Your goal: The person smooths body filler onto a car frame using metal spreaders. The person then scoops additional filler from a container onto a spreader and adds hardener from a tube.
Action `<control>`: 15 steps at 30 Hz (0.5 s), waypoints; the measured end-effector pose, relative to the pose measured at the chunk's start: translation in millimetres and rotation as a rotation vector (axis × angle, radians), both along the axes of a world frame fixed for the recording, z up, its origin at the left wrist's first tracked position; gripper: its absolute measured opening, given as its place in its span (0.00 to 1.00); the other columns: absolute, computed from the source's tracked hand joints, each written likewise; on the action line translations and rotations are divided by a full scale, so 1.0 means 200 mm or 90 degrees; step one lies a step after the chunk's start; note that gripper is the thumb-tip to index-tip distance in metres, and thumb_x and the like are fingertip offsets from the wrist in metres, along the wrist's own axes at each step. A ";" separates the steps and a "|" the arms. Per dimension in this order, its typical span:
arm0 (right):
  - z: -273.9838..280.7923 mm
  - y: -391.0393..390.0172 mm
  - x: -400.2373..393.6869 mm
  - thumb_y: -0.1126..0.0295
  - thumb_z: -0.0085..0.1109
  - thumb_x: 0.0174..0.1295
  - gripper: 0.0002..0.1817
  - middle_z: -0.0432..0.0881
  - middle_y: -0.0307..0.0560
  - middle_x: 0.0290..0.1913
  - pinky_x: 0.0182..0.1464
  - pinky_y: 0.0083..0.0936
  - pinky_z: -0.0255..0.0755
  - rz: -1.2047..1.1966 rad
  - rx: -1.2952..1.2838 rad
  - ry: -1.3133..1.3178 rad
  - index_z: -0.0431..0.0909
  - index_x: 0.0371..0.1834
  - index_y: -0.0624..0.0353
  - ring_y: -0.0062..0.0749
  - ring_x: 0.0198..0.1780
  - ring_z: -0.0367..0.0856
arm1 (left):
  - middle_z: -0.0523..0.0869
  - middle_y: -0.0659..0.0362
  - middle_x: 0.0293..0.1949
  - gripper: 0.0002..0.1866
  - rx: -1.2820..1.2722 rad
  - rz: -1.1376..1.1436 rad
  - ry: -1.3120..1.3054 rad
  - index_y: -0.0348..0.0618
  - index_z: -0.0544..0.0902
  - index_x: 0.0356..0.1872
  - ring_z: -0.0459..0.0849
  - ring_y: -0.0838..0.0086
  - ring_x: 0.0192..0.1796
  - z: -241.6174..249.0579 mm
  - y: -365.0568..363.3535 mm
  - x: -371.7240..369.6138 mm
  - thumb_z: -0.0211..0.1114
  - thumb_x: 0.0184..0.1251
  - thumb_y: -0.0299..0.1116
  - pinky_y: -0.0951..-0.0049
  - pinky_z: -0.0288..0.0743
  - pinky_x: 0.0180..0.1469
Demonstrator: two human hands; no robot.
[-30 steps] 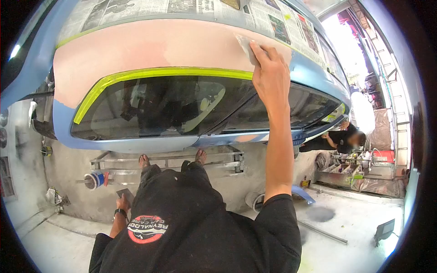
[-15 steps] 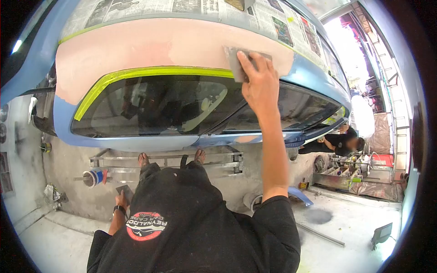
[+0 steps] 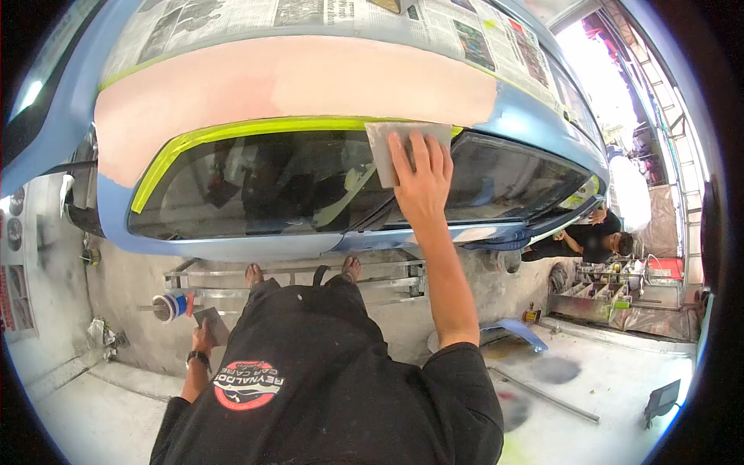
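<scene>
My right hand (image 3: 421,174) grips a flat grey putty spreader (image 3: 381,155), fingers laid across its face. The spreader overlaps the yellow-green masking tape (image 3: 263,126) along the top of the dark side window (image 3: 263,186). Above the tape runs a pinkish filler patch (image 3: 325,77) on the blue car body (image 3: 535,120). Low on the left, beside my body, my left hand (image 3: 203,335) is closed on a dark flat spreader (image 3: 215,325).
Newspaper (image 3: 341,15) covers the car roof. A metal step frame (image 3: 372,283) is under my feet, with a blue-and-white tub (image 3: 170,306) near its left end. Another person (image 3: 593,239) crouches at the car's right end. A blue panel (image 3: 518,332) lies on the floor.
My right hand has brought its spreader down and left, off the filler patch to the tape and window edge. My left hand has risen slightly with its spreader. The whole view has shifted a little.
</scene>
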State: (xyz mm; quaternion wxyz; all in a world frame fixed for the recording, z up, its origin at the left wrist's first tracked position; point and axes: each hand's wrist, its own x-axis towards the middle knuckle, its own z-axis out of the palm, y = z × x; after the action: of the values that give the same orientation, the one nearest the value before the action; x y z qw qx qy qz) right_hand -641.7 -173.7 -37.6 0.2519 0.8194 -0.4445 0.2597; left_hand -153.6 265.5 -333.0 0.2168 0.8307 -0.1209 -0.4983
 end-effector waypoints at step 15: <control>0.53 0.49 0.11 0.88 0.53 0.55 0.32 0.79 0.56 0.60 0.63 0.32 0.71 0.248 0.417 -0.499 0.75 0.68 0.61 0.44 0.61 0.78 | 0.84 0.56 0.59 0.20 -0.669 0.094 0.595 0.35 0.75 0.64 0.83 0.72 0.58 1.59 -1.60 -1.16 0.58 0.79 0.37 0.65 0.76 0.61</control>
State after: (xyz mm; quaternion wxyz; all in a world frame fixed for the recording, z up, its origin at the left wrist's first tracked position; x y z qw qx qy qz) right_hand -619.5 -76.3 67.8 -0.2536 0.7642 -0.4025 0.4356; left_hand -385.0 -55.0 -15.1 0.6514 0.3215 -0.1829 -0.6625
